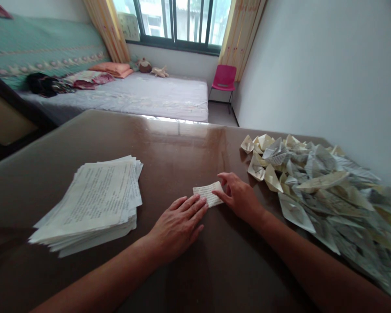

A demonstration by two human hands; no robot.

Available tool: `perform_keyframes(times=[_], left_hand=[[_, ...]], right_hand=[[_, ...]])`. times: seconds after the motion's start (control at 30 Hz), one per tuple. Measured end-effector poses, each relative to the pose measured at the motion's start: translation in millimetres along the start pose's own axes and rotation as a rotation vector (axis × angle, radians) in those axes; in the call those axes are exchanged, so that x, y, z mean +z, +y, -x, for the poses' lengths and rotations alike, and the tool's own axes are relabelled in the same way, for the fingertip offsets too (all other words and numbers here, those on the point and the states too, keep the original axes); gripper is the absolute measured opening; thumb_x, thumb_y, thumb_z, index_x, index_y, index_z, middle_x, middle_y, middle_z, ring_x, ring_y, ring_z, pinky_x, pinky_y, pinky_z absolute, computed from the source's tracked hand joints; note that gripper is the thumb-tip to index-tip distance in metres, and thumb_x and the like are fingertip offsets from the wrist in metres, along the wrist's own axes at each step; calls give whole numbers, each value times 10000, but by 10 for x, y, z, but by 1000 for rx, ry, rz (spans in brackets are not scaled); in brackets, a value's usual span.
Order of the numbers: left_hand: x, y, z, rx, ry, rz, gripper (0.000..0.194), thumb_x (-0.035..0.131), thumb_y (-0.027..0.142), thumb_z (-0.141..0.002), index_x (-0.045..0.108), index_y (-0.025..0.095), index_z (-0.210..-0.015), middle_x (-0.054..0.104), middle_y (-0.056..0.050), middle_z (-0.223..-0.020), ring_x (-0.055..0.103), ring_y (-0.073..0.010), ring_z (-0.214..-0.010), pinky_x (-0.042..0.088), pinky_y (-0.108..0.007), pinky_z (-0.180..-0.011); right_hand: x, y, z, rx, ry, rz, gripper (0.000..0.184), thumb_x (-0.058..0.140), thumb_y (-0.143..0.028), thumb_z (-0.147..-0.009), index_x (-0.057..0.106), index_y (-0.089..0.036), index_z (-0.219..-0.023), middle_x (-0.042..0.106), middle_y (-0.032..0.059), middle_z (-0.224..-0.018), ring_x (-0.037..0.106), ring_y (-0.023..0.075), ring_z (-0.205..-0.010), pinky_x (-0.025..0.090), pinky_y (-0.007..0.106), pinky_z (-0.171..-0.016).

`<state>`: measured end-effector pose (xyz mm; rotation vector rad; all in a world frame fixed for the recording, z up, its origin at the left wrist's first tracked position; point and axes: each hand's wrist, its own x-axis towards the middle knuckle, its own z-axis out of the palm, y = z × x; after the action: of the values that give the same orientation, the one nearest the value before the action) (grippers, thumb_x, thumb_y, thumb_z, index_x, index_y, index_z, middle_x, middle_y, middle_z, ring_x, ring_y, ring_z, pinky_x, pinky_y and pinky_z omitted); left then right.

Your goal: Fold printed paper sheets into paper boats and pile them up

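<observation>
A small folded piece of printed paper [206, 191] lies flat on the brown table [172, 156]. My left hand [179, 221] rests palm down with its fingers stretched out, the fingertips on the paper's near left edge. At the paper's right end is my right hand [237, 195], its thumb over the edge and its index finger reaching past the far corner; thumb and index are apart. The other fingers of that hand curl under, partly hidden.
To the left sits a stack of printed sheets [97, 191]. A large heap of folded paper boats [326, 187] covers the table's right side, close to my right forearm. Beyond the far edge are a bed [169, 93], a pink chair [224, 79] and a window.
</observation>
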<state>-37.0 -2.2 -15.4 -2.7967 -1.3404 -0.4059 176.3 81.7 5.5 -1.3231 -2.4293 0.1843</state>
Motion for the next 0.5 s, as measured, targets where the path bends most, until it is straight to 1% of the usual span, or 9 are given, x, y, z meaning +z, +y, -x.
perform_keyframes(times=[0.03,0.07,0.1,0.13,0.2,0.27,0.3,0.4,0.5], left_hand=[[8,2,1,-4,-4,1,449,429,339,-955,432,211,-1385,457,-37,-1448,398,-220,-1344,302,-382,-1086],[17,3,2,-6,-8,2,454,425,337,-956,420,215,-1393,449,-30,-1454,390,-218,-1348,293,-382,-1089],[24,2,5,-5,-8,4,461,423,340,-957,408,216,-1401,440,-24,-1460,382,-217,-1353,284,-381,-1092],[28,0,8,-6,-7,5,468,420,342,-957,398,214,-1407,432,-21,-1466,374,-215,-1358,276,-379,-1096],[28,-5,12,-7,-8,1,477,414,343,-959,383,208,-1415,418,-18,-1475,367,-211,-1362,268,-375,-1098],[14,-13,13,-4,-14,-7,474,412,339,-961,383,206,-1415,421,-20,-1473,378,-208,-1355,273,-373,-1093],[4,-18,13,1,-18,-13,469,413,336,-961,388,209,-1412,428,-21,-1468,387,-206,-1349,279,-373,-1089],[-25,-34,23,12,-13,-42,429,426,323,-959,439,219,-1376,476,-20,-1434,422,-204,-1324,297,-380,-1075],[-42,-47,44,8,22,-92,380,441,298,-958,500,212,-1323,532,-20,-1386,465,-203,-1286,315,-392,-1056]], right_hand=[[-57,-56,24,-78,34,44,372,511,-376,-932,522,-165,-1238,649,97,-1097,588,195,-988,428,287,-795],[-110,-119,61,-171,25,98,359,472,-351,-954,521,-180,-1266,620,109,-1187,546,215,-1086,411,317,-864],[-151,-183,111,-270,-40,146,339,453,-343,-963,542,-201,-1258,617,101,-1211,534,223,-1099,399,341,-883],[-177,-241,171,-332,-104,183,325,451,-350,-965,566,-208,-1234,626,92,-1210,530,230,-1101,390,362,-893],[-177,-319,306,-397,-184,216,459,467,-470,-938,552,-158,-1263,601,109,-1274,494,252,-1160,370,393,-925],[-132,-337,431,-400,-198,241,611,461,-555,-910,497,-109,-1328,529,136,-1368,445,267,-1224,345,417,-956],[-106,-328,481,-384,-194,253,651,450,-572,-907,474,-96,-1350,497,144,-1399,428,273,-1243,332,428,-967],[-67,-274,563,-304,-182,291,632,435,-554,-923,464,-106,-1368,474,140,-1421,415,283,-1259,303,454,-981],[-96,-225,582,-256,-181,320,584,456,-518,-929,478,-128,-1363,483,115,-1420,421,281,-1255,300,463,-973]])
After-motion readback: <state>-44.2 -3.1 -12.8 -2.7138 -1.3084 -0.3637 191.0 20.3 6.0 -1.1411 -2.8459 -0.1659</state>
